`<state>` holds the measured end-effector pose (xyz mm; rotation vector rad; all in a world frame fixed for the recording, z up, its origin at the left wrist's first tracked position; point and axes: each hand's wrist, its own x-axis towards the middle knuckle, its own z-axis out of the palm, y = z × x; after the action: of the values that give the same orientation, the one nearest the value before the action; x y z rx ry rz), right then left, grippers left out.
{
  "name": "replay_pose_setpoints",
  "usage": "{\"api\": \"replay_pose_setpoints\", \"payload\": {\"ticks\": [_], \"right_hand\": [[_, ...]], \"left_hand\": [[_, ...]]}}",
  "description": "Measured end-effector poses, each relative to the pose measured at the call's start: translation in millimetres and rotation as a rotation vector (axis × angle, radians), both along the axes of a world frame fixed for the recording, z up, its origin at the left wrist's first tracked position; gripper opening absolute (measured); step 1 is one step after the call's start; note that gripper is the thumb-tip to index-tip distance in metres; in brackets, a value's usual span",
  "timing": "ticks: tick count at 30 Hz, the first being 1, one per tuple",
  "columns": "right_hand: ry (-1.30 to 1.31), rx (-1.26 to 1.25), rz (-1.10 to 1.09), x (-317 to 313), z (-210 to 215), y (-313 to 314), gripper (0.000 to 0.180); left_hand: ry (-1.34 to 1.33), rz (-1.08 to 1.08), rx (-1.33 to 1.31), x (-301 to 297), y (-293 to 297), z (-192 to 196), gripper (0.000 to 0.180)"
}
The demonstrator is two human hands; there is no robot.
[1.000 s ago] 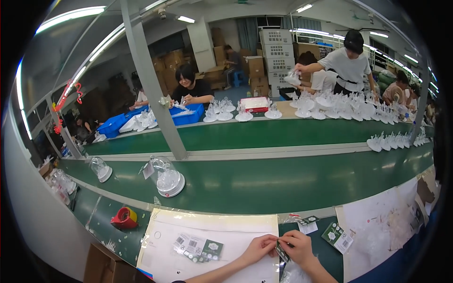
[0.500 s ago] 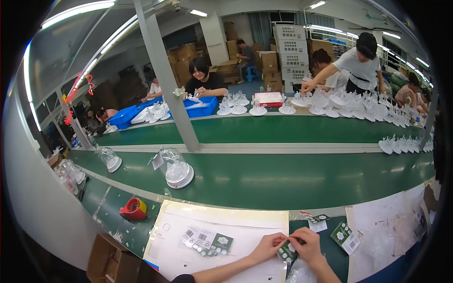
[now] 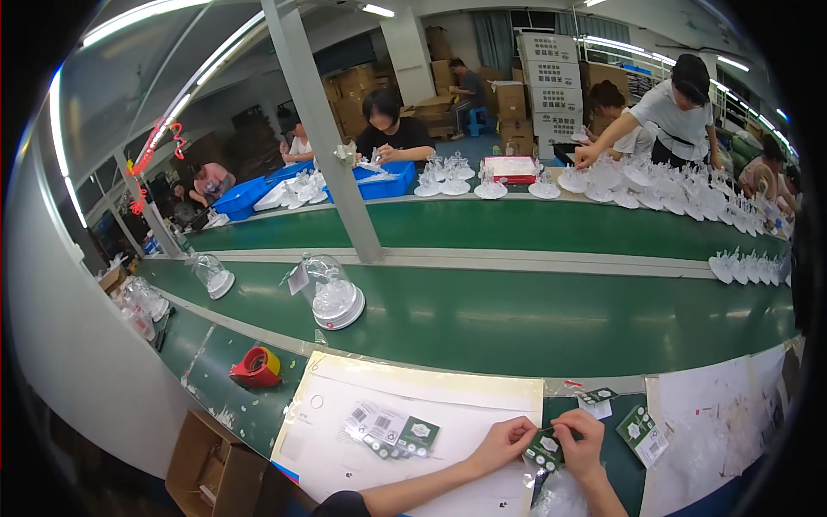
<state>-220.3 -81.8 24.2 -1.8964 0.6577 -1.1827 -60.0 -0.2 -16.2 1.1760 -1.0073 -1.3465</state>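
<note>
Both my hands pinch a small green printed card (image 3: 544,451) at its upper edge, above the right border of a white board. My left hand (image 3: 506,443) has its fingers closed at the card's left corner. At the right corner, the thumb and fingers of my right hand (image 3: 581,439) are closed too. Crumpled clear plastic (image 3: 562,495) lies just below the card. To the left, a small pile of green and white cards (image 3: 392,431) rests on the white board (image 3: 465,401). More green cards (image 3: 642,433) lie right of my right hand.
A red and yellow tape roll (image 3: 257,368) sits left of the board, above an open cardboard box (image 3: 211,470). Beyond, clear domes on white bases (image 3: 336,302) stand on the green belt (image 3: 517,314). Co-workers handle blue bins (image 3: 379,181) and clear figurines (image 3: 637,177) across the line.
The whole view has shifted slightly, so things sit a little further right. My hands keep their pinch on the green card. The co-worker across has lowered their head.
</note>
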Motion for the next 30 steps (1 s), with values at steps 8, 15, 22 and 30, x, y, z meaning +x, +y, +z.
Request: {"api": "replay_pose_setpoints", "payload": {"ticks": [8, 15, 22, 30], "right_hand": [[-0.176, 0.34, -0.018, -8, -3, -1, 0.008], [-0.186, 0.433, 0.143, -4, 7, 4, 0.015], [-0.014, 0.263, 0.131, -8, 5, -3, 0.019], [-0.121, 0.498, 0.167, -5, -1, -1, 0.017]], "left_hand": [[0.025, -0.008, -0.043, -1, 1, -2, 0.01], [0.138, 0.049, -0.11, 2, 1, -9, 0.01], [-0.043, 0.104, -0.096, 1, -4, -4, 0.014], [0.168, 0.181, -0.115, 0, 0, 10, 0.01]]}}
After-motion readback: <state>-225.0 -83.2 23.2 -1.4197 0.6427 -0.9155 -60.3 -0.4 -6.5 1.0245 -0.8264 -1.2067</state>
